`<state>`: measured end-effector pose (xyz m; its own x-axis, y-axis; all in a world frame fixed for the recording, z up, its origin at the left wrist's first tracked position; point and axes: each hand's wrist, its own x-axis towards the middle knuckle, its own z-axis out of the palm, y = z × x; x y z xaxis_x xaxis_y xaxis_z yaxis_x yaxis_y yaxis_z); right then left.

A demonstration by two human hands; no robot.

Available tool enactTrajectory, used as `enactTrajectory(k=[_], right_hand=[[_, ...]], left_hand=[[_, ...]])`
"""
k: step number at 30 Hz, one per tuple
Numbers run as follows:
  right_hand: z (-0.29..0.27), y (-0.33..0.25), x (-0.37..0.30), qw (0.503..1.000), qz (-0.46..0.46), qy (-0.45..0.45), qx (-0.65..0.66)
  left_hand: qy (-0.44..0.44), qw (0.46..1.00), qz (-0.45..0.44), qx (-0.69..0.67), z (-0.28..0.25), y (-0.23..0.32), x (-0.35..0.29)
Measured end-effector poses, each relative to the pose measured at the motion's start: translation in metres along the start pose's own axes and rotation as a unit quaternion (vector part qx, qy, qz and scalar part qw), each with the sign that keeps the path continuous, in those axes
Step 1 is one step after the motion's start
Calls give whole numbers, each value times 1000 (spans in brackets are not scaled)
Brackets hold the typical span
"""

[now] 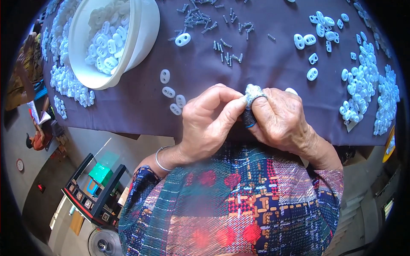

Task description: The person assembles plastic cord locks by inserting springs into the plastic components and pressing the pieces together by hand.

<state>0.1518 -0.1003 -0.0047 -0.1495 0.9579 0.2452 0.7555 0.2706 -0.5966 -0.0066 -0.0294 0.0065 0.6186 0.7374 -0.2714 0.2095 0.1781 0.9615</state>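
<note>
My left hand (211, 113), with a metal bangle at the wrist, has thumb and index finger closed in a pinch. Its fingertips meet those of my right hand (279, 113), which is curled closed. A speckled whitish cover (254, 92) and a black finger sleeve (248, 118) with a blue edge wrap digits of my right hand. Whatever lies between the fingertips is hidden. Part of a white piece (291, 91) shows just behind my right knuckles. Several white oval two-hole pieces (168, 92) lie left of my left hand. Small metal springs (228, 57) are scattered beyond both hands.
A white tub (147, 34) of white pieces stands at the far left. Heaps of white pieces (361, 85) cover the right side, with more (70, 85) along the left edge. A dark cloth (128, 109) covers the table. Below left stands a floor fan (102, 245).
</note>
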Motion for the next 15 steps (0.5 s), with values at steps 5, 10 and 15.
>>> enactTrajectory(k=[5,10,15], right_hand=[[1,2,0,999,-6,32,24],[0,3,2,999,-15,31,23],[3,1,-1,999,-22,26,18]], left_hand=[[9,1000,3,-8,2,-1,0],[9,999,26,22,2,-2,2],[3,1000,10,-6,2,1,-1]])
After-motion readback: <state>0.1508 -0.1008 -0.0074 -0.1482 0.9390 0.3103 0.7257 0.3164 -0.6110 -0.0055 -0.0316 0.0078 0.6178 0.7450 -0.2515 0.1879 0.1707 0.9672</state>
